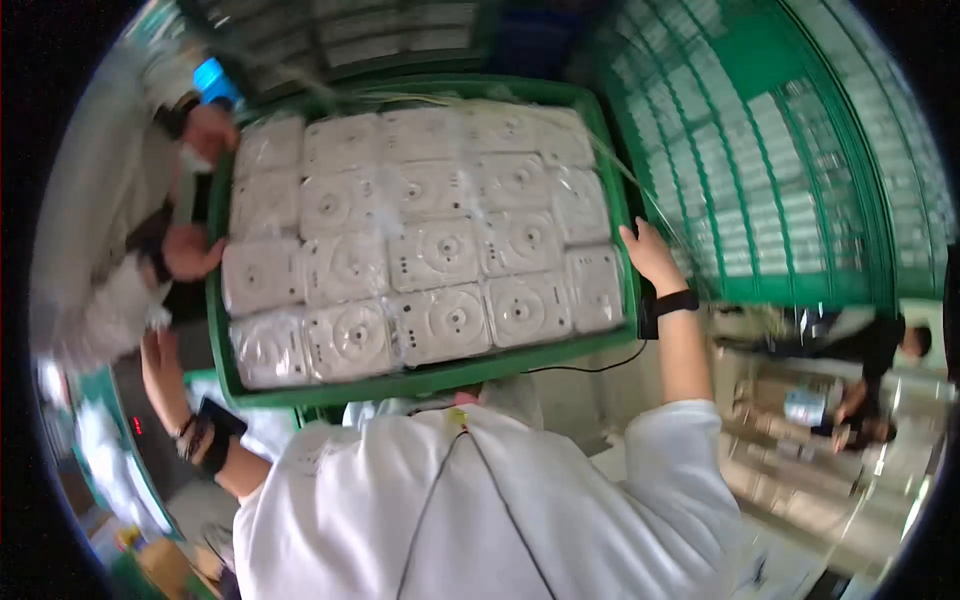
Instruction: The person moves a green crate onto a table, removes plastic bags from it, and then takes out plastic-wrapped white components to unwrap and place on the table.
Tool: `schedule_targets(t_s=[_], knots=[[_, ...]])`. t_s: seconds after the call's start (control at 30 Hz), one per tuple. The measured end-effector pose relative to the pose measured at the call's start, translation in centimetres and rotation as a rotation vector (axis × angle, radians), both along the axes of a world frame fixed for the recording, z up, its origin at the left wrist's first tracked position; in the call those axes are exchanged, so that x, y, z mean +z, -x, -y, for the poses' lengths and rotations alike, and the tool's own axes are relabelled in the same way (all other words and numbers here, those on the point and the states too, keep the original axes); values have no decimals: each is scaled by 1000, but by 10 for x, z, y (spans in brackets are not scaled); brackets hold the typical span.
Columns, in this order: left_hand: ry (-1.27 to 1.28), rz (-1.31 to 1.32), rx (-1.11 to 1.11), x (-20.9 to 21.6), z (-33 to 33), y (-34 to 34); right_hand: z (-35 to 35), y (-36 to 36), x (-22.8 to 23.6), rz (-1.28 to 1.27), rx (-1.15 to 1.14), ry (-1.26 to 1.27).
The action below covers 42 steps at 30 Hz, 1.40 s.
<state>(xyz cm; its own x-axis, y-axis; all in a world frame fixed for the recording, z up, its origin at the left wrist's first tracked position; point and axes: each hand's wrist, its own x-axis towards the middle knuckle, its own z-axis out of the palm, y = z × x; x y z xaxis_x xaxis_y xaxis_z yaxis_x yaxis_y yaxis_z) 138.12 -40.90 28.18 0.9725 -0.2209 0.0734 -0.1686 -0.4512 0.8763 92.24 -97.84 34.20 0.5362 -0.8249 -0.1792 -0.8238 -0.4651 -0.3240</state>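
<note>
Your left hand [163, 352], left of frame: blurred, can't tell how open or whether holding anything. Co-worker's hand [192, 252] just above, at left rim. Green crate [300, 393] fills centre, packed with wrapped white units [440, 250]. Your right hand [652, 256], right of centre, touches crate's right rim; finger closure unclear.

The left hand [161, 358] and a co-worker's sleeve [103, 312] look blurred.

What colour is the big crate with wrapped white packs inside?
Green; the crate shows best in the head view.
</note>
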Motion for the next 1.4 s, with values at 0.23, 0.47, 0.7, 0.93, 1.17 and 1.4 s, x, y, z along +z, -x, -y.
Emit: schedule_targets(t_s=[0.23, 0.47, 0.7, 0.93, 1.17, 1.4], knots=[[-125, 95, -494, 57, 154, 249, 8, 22, -34, 380, -269, -1178], [-52, 255, -471, 68, 187, 366, -63, 70, 15, 323, -335, -965], [-659, 266, 591, 14, 129, 381, -21, 54, -56, 545, -444, -1194], [391, -295, 947, -33, 143, 406, 19, 104, -106, 496, 377, -611], [50, -300, 982, -29, 175, 422, 7, 93, -33, 492, -95, -1166], [-261, 0, 1108, -20, 117, 364, -18, 71, -26, 400, 96, -836]])
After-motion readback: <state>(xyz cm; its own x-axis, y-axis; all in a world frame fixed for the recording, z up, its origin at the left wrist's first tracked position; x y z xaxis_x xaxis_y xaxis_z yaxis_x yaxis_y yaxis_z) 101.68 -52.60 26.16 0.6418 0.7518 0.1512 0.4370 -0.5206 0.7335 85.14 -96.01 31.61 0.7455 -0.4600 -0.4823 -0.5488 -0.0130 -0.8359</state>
